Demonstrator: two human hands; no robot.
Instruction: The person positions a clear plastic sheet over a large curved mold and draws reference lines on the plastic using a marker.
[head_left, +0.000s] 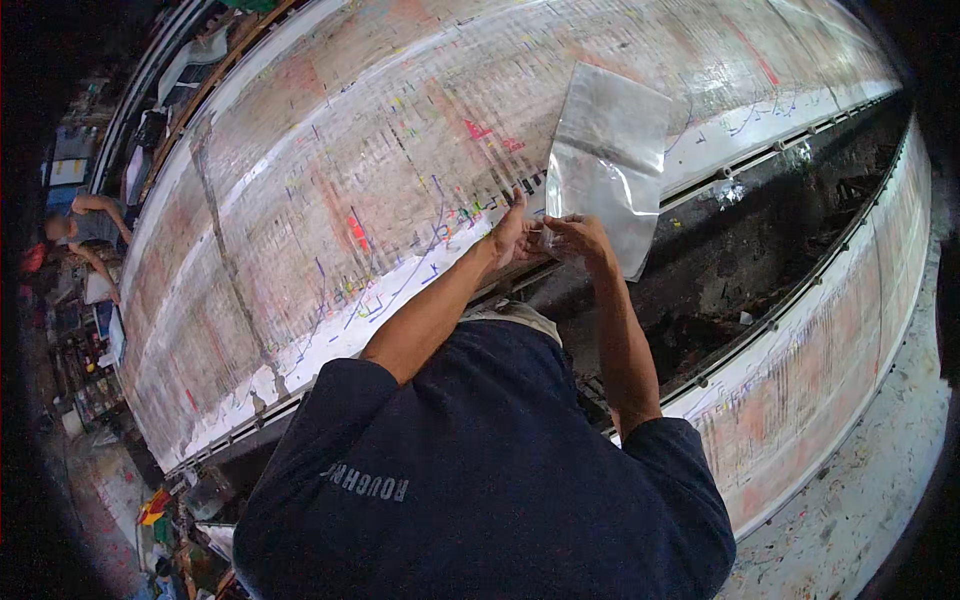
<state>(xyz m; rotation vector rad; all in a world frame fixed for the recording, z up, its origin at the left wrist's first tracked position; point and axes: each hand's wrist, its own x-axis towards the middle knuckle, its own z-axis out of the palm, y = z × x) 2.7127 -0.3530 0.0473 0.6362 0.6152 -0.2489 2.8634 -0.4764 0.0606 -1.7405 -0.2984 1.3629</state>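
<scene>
A clear plastic sheet or bag (609, 146), creased across its middle, hangs over the edge of a long work table (405, 150). My right hand (583, 236) grips its lower left edge between thumb and fingers. Against the fingertips of that hand are the fingers of my left hand (511, 238), with its thumb pointing up. Whether the left fingers also pinch the plastic is hard to tell. The table's pale, stained surface carries many coloured pen marks and red patches near both hands.
A metal rail with stops (726, 172) runs along the table's near edge. Behind me lies a second marked table (795, 420), across a dark aisle (720, 277). At the far left a person (97, 225) is beside cluttered shelves and containers (97, 390).
</scene>
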